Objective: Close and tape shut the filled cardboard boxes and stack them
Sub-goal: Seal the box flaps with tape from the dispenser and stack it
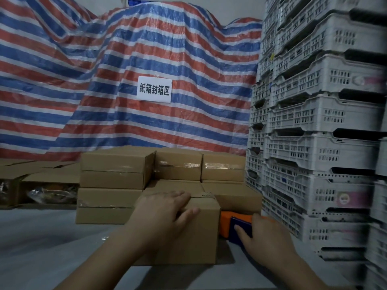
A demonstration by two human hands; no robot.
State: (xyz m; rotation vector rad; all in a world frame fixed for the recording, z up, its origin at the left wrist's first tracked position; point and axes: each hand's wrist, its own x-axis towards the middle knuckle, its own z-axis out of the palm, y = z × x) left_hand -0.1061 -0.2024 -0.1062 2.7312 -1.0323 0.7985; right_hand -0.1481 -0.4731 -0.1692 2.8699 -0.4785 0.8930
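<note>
cardboard box (184,233): right under the left hand (165,212), fingers spread flat over the top edge
tape gun (234,226): orange/blue, right hand (266,237) fingers wrapped round it, beside the box

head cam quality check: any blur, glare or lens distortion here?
Head view: dim, flat indoor light; the stacked grey plastic crates smear with motion blur toward the right edge and bow from wide-angle distortion; faint glare on the clear tape of the stacked brown cardboard boxes; the left hand on the near brown cardboard box and the right hand on the orange-and-blue tape dispenser look soft.
</note>
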